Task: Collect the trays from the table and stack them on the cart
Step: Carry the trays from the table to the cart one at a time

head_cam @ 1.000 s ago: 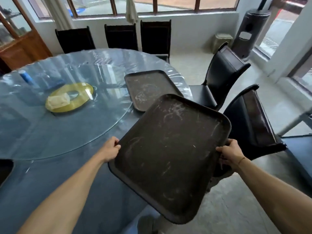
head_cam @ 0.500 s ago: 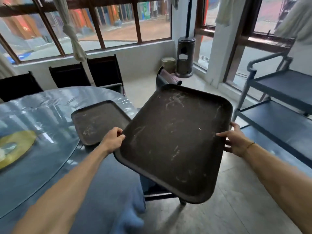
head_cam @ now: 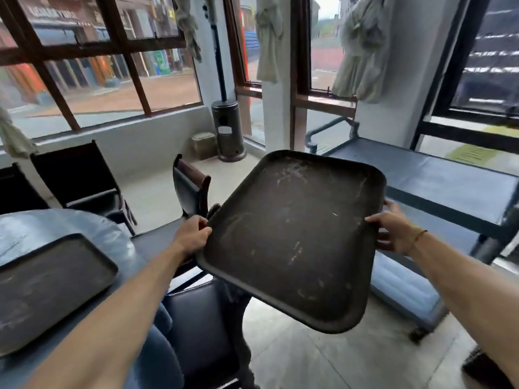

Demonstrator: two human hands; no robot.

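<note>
I hold a scratched dark brown tray [head_cam: 292, 237] in the air, tilted, over a chair and the floor. My left hand [head_cam: 193, 234] grips its left edge and my right hand [head_cam: 393, 231] grips its right edge. A second dark tray [head_cam: 47, 276] lies on the round table [head_cam: 42, 223] at the lower left. The grey-blue cart [head_cam: 438, 178] stands to the right behind the held tray, with its top shelf bare and a lower shelf partly hidden by the tray.
A dark chair [head_cam: 193, 189] stands right under the held tray, between table and cart. More chairs [head_cam: 75, 175] line the window wall. A patio heater [head_cam: 227, 130] and a small bin [head_cam: 203, 144] stand in the corner. Bare tiled floor lies below the tray.
I have turned right with the tray in both hands, away from the table. The cart has come into fuller view and the second tray has slid to the lower left.
</note>
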